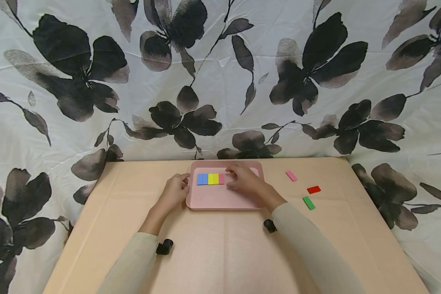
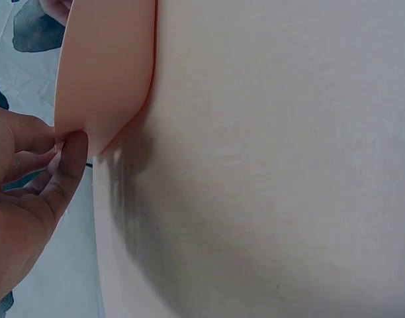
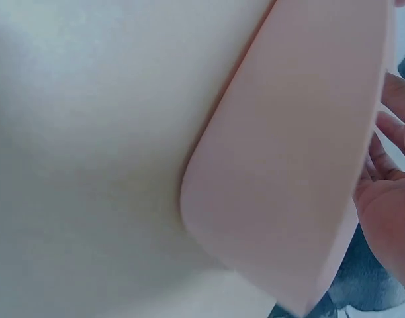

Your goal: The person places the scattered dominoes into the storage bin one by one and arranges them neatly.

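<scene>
A pink tray (image 1: 206,202) lies at the table's far edge, with a row of blue (image 1: 202,179), yellow (image 1: 213,179) and pink (image 1: 221,179) pieces inside. My left hand (image 1: 174,192) pinches the tray's left rim; in the left wrist view the thumb and fingers of this hand (image 2: 30,179) grip the tray wall (image 2: 106,73). Over the tray's right part, my right hand (image 1: 248,181) has its fingertips beside the pink piece, fingers loosely bent. In the right wrist view the tray wall (image 3: 282,152) hides what that hand (image 3: 391,179) may touch.
Right of the tray on the table (image 1: 224,253) lie a pink piece (image 1: 291,175), a red piece (image 1: 314,189) and a green piece (image 1: 308,203). A floral cloth (image 1: 242,81) hangs behind the table's far edge.
</scene>
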Demonstrator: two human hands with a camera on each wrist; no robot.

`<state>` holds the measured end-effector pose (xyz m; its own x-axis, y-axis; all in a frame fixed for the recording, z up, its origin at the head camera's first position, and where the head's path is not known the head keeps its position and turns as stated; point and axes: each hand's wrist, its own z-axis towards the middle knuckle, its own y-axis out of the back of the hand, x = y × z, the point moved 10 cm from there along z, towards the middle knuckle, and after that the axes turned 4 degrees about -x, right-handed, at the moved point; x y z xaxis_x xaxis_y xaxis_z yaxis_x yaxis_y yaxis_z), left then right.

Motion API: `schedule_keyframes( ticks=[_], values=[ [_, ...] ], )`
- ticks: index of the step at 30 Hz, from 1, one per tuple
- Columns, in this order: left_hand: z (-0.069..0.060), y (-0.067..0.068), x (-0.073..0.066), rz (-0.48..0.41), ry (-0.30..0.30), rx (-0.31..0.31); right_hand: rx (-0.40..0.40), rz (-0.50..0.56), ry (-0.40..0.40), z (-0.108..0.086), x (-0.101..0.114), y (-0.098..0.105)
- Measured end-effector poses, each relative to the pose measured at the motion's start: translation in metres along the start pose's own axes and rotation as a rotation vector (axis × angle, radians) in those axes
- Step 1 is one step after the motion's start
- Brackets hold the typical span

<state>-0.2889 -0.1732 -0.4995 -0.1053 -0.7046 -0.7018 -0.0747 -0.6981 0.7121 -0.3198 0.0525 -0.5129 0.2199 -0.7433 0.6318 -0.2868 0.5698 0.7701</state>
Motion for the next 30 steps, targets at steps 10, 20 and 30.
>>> schedule_keyframes(
  ticks=[10, 20, 30],
  values=[
    [0.000, 0.000, 0.001, 0.007, -0.002, 0.000, -0.041, 0.090, 0.091, -0.024, 0.003, 0.026],
    [0.001, 0.000, 0.002, -0.001, 0.006, -0.001, -0.160, 0.151, 0.097, -0.050, -0.017, 0.056],
    [0.001, 0.000, 0.002, 0.005, -0.008, -0.001, -0.259, 0.129, 0.050, -0.077, -0.053, 0.090]
  ],
)
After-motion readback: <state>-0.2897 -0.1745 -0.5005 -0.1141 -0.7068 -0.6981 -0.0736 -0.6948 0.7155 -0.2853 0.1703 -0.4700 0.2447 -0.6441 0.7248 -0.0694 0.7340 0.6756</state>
